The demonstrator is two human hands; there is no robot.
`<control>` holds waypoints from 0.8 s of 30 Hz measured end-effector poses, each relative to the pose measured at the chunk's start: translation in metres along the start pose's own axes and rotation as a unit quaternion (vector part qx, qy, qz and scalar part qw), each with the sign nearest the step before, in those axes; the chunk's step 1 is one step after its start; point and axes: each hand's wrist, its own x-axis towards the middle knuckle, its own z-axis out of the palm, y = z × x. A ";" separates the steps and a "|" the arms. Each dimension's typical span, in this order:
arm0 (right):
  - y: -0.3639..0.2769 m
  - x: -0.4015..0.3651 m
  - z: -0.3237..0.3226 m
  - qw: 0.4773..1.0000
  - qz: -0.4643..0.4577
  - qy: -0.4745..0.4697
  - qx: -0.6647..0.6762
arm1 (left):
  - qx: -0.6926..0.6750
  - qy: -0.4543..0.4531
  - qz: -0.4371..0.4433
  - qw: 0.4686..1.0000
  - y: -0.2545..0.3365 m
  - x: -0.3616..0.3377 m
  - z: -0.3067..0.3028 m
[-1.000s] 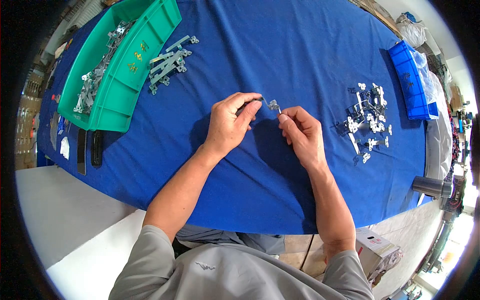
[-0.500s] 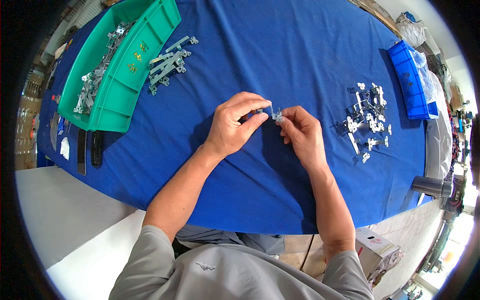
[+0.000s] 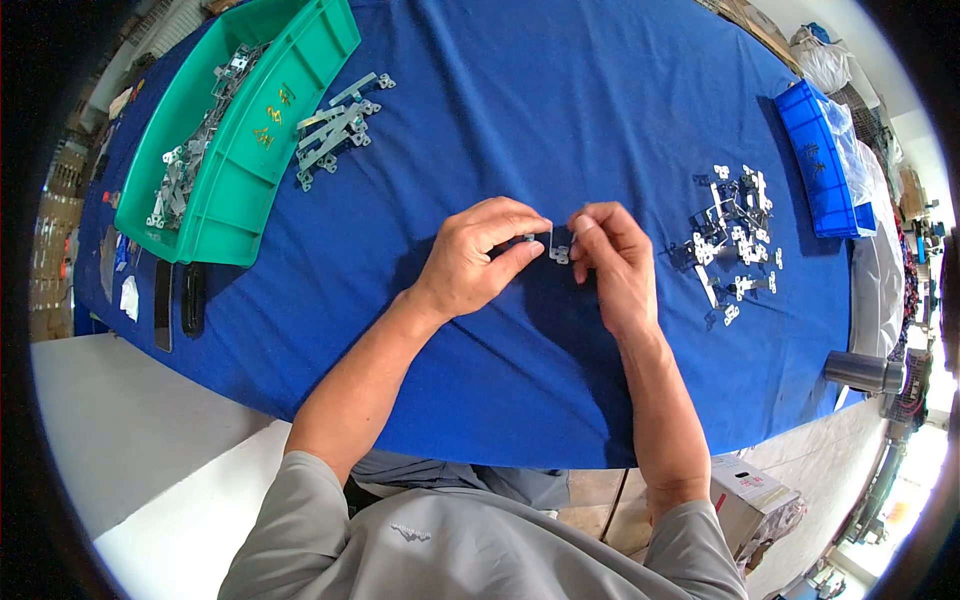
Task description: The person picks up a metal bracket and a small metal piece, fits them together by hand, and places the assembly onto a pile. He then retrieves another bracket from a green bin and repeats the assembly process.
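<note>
Between my two hands is a small bent metal bracket (image 3: 559,255), held above the blue cloth. My left hand (image 3: 470,258) pinches its left end between thumb and fingers, which cover part of it. My right hand (image 3: 618,258) is closed at the other end, its curled fingers against the bracket's holed tab. The fingers hide just where the right hand grips. Loose metal brackets (image 3: 738,235) lie scattered to the right of my right hand. Further up on the left is a smaller pile of long metal brackets (image 3: 338,135).
A green bin (image 3: 250,165) with many metal parts stands at the left, beside a dark flat object (image 3: 193,298). At the right edge are a blue bin (image 3: 815,165) with clear plastic and a grey metal cylinder (image 3: 865,373). Blue cloth (image 3: 480,390) covers the table.
My right hand has turned and shifted slightly right, its fingers drawn up and back from the bracket's middle. The bracket's holed tab has dropped a little and shows more. The piles are unchanged.
</note>
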 end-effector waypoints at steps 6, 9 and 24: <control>-0.002 -0.006 0.001 0.997 0.016 -0.040 -0.066 | -0.043 0.061 -0.214 0.974 0.003 -0.001 0.001; -0.002 -0.009 0.008 0.994 0.009 -0.054 -0.100 | -0.055 0.054 -0.237 0.969 0.005 0.000 0.000; 0.007 -0.005 0.004 0.972 -0.034 -0.026 -0.229 | 0.044 0.070 -0.057 0.995 0.000 -0.002 0.001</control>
